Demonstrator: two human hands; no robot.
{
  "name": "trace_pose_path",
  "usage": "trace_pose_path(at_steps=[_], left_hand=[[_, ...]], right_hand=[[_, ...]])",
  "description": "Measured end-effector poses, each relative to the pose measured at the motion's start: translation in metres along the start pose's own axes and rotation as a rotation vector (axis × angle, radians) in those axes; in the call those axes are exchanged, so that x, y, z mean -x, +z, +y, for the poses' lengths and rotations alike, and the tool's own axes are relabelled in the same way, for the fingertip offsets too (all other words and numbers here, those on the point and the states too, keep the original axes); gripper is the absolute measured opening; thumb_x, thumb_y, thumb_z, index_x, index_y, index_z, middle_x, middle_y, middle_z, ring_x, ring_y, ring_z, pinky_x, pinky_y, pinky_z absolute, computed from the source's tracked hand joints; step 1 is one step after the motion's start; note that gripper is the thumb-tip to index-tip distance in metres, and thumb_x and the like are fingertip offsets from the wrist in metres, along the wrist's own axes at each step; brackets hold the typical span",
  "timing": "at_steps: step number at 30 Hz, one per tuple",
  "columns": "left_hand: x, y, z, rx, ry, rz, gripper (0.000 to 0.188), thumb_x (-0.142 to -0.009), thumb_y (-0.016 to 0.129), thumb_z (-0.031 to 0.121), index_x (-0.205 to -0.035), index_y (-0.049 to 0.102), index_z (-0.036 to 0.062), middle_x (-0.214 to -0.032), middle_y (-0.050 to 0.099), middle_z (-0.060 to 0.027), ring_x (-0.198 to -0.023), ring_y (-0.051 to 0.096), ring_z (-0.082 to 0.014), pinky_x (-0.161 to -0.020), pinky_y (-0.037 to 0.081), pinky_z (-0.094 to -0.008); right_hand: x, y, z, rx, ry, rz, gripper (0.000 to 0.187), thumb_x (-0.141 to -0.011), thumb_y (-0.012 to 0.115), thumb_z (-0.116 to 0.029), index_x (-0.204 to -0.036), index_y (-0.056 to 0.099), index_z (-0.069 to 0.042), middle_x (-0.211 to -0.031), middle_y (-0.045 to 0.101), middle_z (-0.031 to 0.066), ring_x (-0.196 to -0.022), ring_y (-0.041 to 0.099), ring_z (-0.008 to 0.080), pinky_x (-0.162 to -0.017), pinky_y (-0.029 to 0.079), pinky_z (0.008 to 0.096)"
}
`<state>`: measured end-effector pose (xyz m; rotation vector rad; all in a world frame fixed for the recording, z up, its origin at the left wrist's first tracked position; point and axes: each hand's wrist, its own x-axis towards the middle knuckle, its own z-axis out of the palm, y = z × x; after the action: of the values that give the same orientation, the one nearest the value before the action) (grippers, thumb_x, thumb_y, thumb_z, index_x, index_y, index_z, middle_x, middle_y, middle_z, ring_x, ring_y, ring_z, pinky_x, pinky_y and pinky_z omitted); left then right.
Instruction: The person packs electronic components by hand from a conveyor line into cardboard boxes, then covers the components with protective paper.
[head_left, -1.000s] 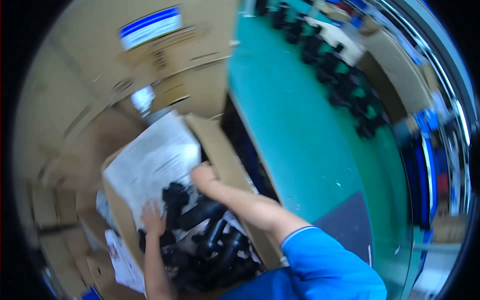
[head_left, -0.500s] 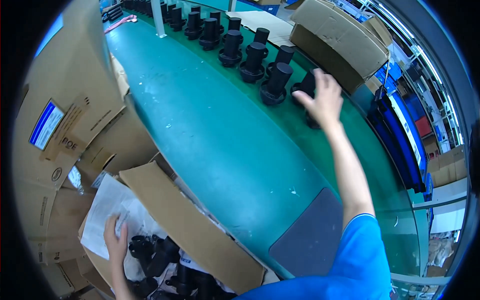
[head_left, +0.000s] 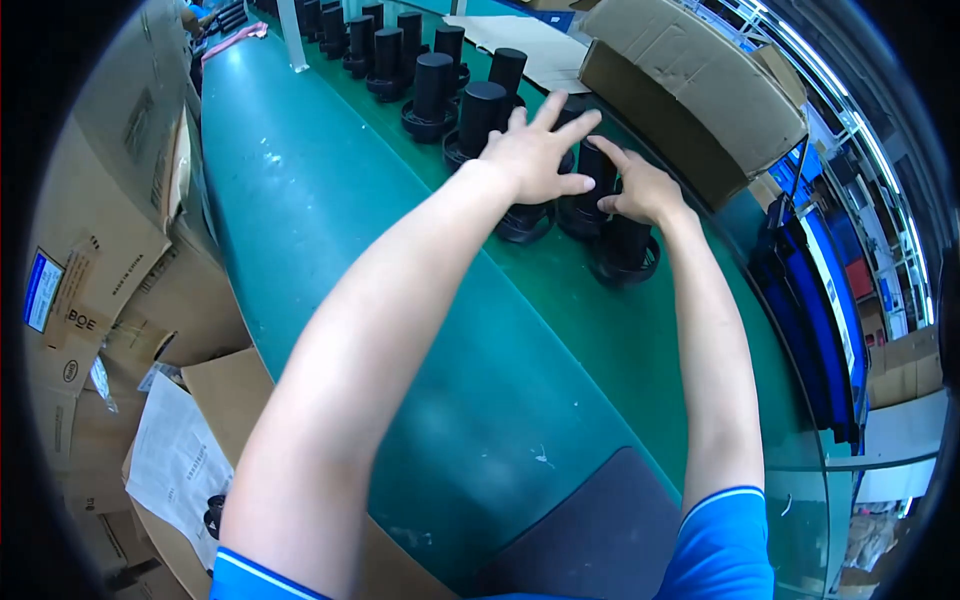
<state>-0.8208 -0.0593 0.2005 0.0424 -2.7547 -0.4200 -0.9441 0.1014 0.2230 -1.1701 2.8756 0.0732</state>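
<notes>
Black plastic parts, each an upright cylinder on a wider round flanged base, stand in rows on the green bench [head_left: 330,200]. My left hand [head_left: 530,155] is over the near end of the rows, fingers spread, hiding part of a black fitting [head_left: 528,222] beneath it. Beside it, my right hand [head_left: 645,188] curves over the nearest right fitting [head_left: 628,265], thumb and forefinger apart. Whether its fingers touch that fitting or the one [head_left: 590,215] next to it is hard to see. Another fitting [head_left: 483,108] stands just left of my left hand.
An open cardboard box [head_left: 690,90] lies behind the rows, with a flat cardboard sheet [head_left: 525,50] to its left. A dark mat [head_left: 590,530] lies on the near bench. At lower left is a carton with a white paper sheet [head_left: 180,455], largely covered by my left arm.
My left hand has moved from the lower-left carton up and right to the black fittings. My right hand remains by the nearest fittings. The view has shifted slightly.
</notes>
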Motion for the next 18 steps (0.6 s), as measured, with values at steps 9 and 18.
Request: trace_pose_path(at_steps=[9, 18], left_hand=[[0.071, -0.004, -0.006, 0.009, -0.050, 0.148, 0.042, -0.075, 0.069, 0.020, -0.114, 0.053, 0.0155, -0.114, 0.047, -0.0137, -0.099, 0.050, -0.0380, -0.083, 0.048, -0.0424], [0.443, -0.185, -0.064, 0.384, -0.831, 0.762, 0.036, -0.084, 0.067, 0.029, -0.108, 0.057, 0.0048, -0.100, 0.056, -0.0044, -0.094, 0.053, -0.0130, -0.085, 0.044, -0.0277]], right_hand=[[0.006, 0.019, -0.010, -0.320, -0.279, 0.152, 0.072, -0.069, 0.076, -0.021, -0.128, 0.036, -0.012, -0.125, 0.050, 0.0193, -0.113, 0.053, 0.0353, -0.093, 0.043, 0.0414], [-0.050, 0.043, 0.017, -0.401, -0.196, -0.133, 0.096, -0.064, 0.060, 0.015, -0.146, 0.024, -0.020, -0.141, 0.037, 0.0187, -0.123, 0.044, 0.0309, -0.098, 0.041, 0.0354]])
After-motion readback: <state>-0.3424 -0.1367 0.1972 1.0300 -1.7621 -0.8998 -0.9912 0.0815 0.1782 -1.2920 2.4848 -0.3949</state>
